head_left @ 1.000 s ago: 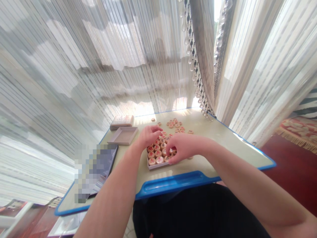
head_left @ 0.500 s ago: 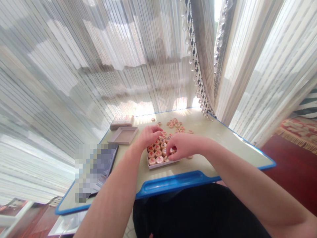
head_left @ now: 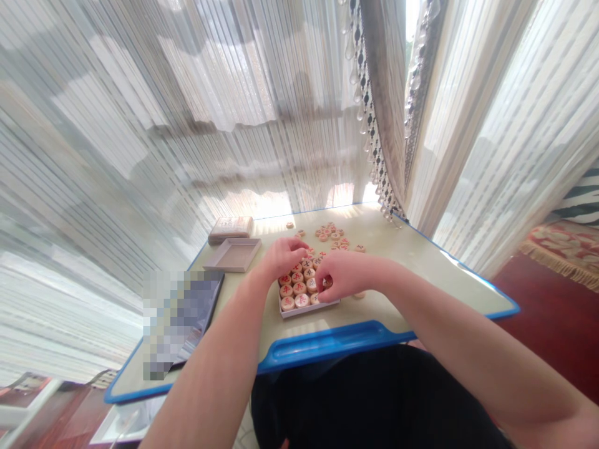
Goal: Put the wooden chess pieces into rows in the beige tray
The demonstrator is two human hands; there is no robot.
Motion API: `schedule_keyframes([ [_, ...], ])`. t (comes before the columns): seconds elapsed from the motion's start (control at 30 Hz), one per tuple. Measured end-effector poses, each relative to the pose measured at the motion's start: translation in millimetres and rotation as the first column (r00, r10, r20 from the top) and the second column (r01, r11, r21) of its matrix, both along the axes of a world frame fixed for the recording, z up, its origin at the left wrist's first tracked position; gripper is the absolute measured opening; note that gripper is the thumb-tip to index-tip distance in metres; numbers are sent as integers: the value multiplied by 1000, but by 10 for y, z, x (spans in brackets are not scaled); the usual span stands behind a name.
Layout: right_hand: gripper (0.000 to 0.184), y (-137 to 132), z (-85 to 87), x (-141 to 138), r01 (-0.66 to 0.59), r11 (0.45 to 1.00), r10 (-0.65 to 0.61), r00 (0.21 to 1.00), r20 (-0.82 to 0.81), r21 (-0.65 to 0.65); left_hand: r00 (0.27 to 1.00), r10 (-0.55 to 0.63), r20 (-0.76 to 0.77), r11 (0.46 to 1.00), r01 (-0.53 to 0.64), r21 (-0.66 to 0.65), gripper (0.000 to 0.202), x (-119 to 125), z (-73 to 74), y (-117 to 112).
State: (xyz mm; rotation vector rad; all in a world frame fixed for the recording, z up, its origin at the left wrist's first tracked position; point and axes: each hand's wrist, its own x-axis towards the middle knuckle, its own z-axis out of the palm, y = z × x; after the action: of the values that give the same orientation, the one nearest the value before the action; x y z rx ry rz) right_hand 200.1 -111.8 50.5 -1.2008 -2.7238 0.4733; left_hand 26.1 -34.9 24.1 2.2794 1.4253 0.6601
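Right hand [head_left: 344, 274] curled, hiding some boxed discs [head_left: 287, 302], left hand [head_left: 282, 257] bent, both grips unclear

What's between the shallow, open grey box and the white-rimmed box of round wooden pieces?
In the head view, the left hand and its wrist, above the cream tabletop, lie between the shallow grey box and the white-rimmed box.

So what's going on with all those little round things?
The person's left hand is by the far left of a shallow box of round pieces with red or black characters; the right hand is over its right side. I can't tell whether either grip holds a piece. Loose pieces lie on the table beyond, and a shallow tray sits off to the left.
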Motion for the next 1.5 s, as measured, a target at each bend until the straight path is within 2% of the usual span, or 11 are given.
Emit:
schedule_keyframes([
  [0.27,16,9,-17,-7,-7,1000,7,1000,24,6,1000,5,8,1000,-5,1,29,-5,-18,13],
  [0.5,31,-6,-47,-64,38,996,-45,994,95,82,1000,2,-27,1000,-1,19,29,-11,-27,16],
  [1.07,19,-62,22,-67,34,999,-36,997,74,27,999,-21,-41,999,23,46,27,-24,-56,44],
  [1.5,20,-117,83,-56,27,999,-25,998,49,-30,998,-2,-62,1000,3,22,29,0,-13,6],
])
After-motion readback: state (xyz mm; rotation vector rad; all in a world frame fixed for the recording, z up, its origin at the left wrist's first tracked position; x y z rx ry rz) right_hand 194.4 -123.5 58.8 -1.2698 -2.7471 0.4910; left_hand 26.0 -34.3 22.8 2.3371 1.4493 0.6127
